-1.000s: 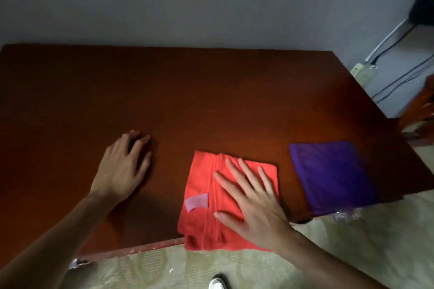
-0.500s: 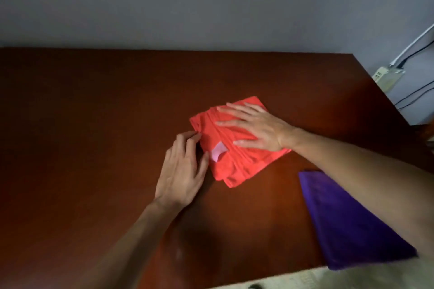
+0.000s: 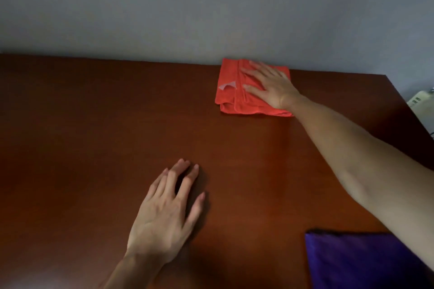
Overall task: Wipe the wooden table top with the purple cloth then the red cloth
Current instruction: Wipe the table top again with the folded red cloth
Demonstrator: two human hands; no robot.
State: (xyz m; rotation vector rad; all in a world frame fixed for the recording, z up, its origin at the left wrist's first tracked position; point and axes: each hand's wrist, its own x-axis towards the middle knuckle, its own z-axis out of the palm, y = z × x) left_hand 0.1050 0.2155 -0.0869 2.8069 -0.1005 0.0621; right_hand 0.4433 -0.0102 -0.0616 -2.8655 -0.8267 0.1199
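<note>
A folded red cloth (image 3: 231, 96) with a small pale label lies at the far edge of the dark wooden table top (image 3: 94, 124), against the wall. My right hand (image 3: 270, 88) presses flat on its right half, fingers spread, arm stretched across the table. My left hand (image 3: 169, 213) rests flat on the bare wood near the middle, fingers apart, holding nothing. The purple cloth (image 3: 357, 263) lies flat at the near right corner, partly under my right forearm and cut off by the frame edge.
A grey wall (image 3: 211, 7) runs along the table's far edge. A white power strip (image 3: 420, 99) shows past the table's right edge.
My right hand has pushed the red cloth from the near edge across the table to the far edge. My left hand moved toward the middle, then stayed nearer me.
</note>
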